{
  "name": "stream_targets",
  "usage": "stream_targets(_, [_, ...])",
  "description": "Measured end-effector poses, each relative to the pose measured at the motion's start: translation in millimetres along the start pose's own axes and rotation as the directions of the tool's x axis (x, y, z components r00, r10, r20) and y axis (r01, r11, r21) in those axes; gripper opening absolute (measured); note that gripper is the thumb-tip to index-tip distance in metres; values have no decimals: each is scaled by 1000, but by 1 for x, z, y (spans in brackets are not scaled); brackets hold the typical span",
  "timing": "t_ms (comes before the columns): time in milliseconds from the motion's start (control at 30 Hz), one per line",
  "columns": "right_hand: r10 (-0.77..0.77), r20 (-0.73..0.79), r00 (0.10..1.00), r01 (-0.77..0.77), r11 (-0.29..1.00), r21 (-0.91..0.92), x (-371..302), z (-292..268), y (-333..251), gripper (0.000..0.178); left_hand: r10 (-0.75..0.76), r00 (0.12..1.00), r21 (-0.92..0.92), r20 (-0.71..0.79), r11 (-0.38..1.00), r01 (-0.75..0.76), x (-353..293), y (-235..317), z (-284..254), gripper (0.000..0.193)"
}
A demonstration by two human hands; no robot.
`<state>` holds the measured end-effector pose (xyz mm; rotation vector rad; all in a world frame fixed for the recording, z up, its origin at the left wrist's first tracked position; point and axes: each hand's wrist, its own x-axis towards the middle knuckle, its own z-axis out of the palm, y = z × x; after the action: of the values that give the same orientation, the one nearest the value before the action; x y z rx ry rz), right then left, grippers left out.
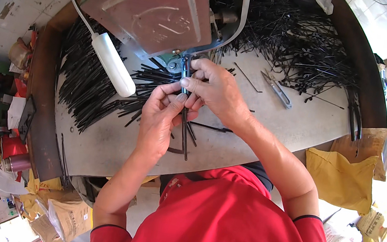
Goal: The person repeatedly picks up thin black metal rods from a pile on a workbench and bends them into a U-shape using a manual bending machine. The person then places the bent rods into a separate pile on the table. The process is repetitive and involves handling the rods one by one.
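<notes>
Black narrow straps (pixel 184 124) hang down from between my hands, just below the front of a machine with a reddish-brown cover plate (pixel 162 17). My left hand (pixel 160 115) pinches the straps from the left, thumb pointing up. Close against it, my right hand (pixel 218 92) is closed on the upper part of the same straps, its fingertips near the machine's lit working point. The exact ends of the straps at the machine are hidden by my fingers. Left of my hands lies a large heap of black straps (pixel 89 89), some reaching under the machine.
A white lamp (pixel 113 65) hangs left of the machine. Metal snips (pixel 278 90) lie on the grey tabletop (pixel 234 150) at the right, before a pile of thin black pieces with looped ends (pixel 312 43). Dark-handled pliers (pixel 354 113) lean at the right rim. A raised brown edge (pixel 38 111) borders the table.
</notes>
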<state>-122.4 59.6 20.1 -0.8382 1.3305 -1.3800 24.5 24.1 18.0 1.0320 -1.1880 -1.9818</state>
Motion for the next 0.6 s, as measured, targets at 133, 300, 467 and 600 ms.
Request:
stream_targets(133, [43, -27, 999, -43, 999, -13, -1, 2, -4, 36, -24, 999, 22, 24, 999, 23, -12, 6, 5, 34])
stream_targets(300, [101, 52, 993, -99, 994, -41, 0, -8, -4, 38, 178, 981, 352, 76, 916, -193, -13, -3, -4, 31])
stream_targets(467, [79, 114, 990, -89, 993, 79, -11, -10, -14, 32, 505, 860, 634, 70, 643, -429, -14, -7, -4, 30])
stream_targets(600, [81, 207, 975, -113, 983, 145, -19, -14, -13, 27, 789, 492, 827, 369, -36, -562, -6, -5, -18, 29])
